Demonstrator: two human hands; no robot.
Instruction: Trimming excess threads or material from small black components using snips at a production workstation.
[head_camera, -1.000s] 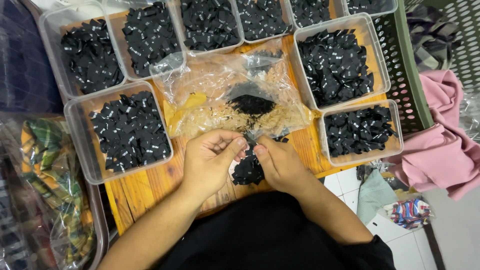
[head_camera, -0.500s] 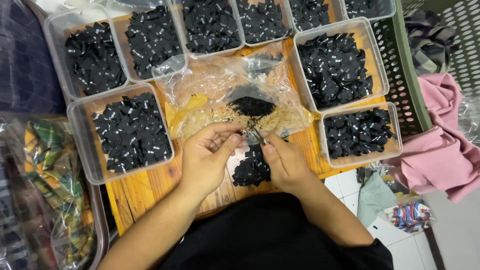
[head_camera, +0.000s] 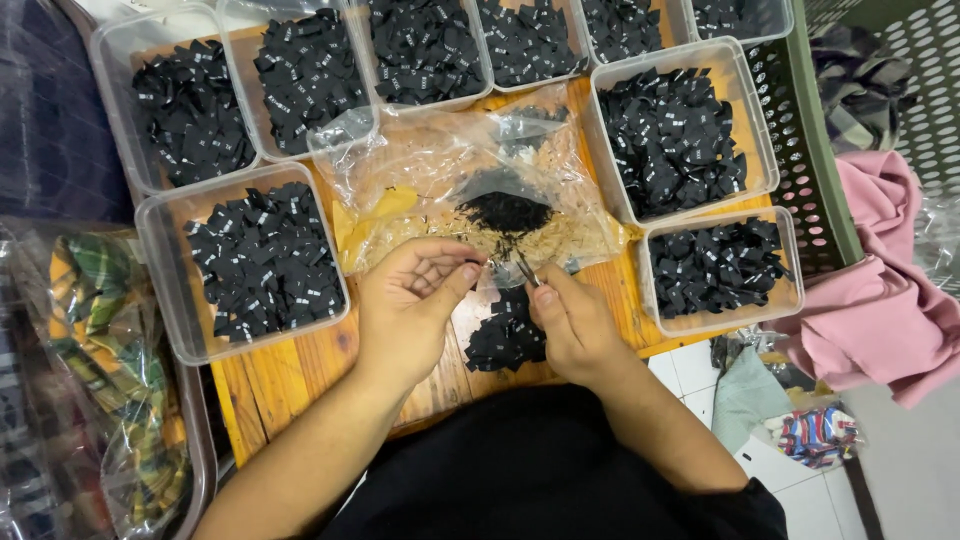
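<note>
So there's one loose pile of black labels (head_camera: 508, 338) on the wooden desk (head_camera: 290, 375), right between the two hands. Right hand (head_camera: 572, 322) pinches small tweezers (head_camera: 523, 266); left hand (head_camera: 412, 300) is curled, thumb to fingertips, can't tell what's in it. One clear plastic bag (head_camera: 470, 190) lies just beyond, and eight clear tubs (head_camera: 245, 262) of labels ring it. Since half a second ago the hands have drifted slightly apart.

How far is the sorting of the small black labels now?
Done: several clear tubs already hold many black labels. In hand: the right hand holds small metal tweezers close to the left hand. Left: a loose pile on the wooden board and more pieces in the plastic bag.
</note>
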